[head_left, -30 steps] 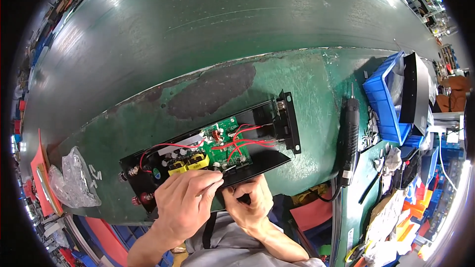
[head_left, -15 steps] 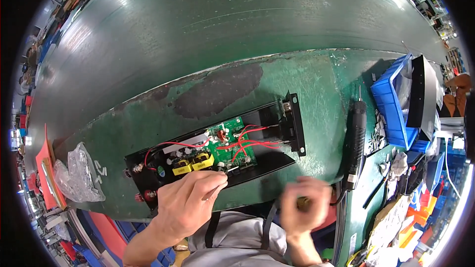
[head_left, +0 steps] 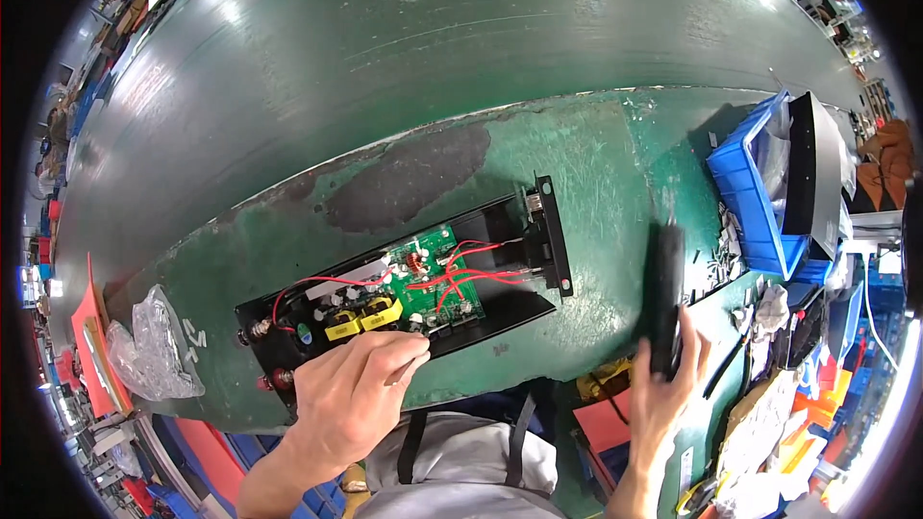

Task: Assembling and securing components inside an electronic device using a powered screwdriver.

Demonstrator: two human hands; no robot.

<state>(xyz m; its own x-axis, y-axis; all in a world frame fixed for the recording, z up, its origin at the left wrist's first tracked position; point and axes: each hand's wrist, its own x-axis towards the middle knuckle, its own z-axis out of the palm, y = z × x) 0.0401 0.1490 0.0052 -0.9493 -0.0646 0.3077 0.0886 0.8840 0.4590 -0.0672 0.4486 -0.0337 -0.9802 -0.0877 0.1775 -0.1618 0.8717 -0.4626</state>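
An elongated black metal case (head_left: 517, 309) lies slantwise on the green bench. Inside sit a green circuit board (head_left: 440, 245), yellow transformers (head_left: 363, 320) and red wires (head_left: 461, 281). My left hand (head_left: 348, 399) is closed in a pinch at the case's near wall; whatever its fingertips hold is hidden. To the right, my right hand (head_left: 665, 408) has its thumb and fingers around the lower end of a black electric screwdriver (head_left: 665, 298). The driver is blurred, its bit pointing away from me.
A blue bin (head_left: 755, 197) with a black panel (head_left: 800, 168) stands at the far right, small metal parts (head_left: 726, 255) beside it. Clear plastic bags (head_left: 154, 351) and small white pieces (head_left: 192, 338) lie at left. The bench's near edge runs before my body.
My right hand has moved right from before the case onto the electric screwdriver, which has shifted slightly left. My left hand keeps its pinch at the case wall.
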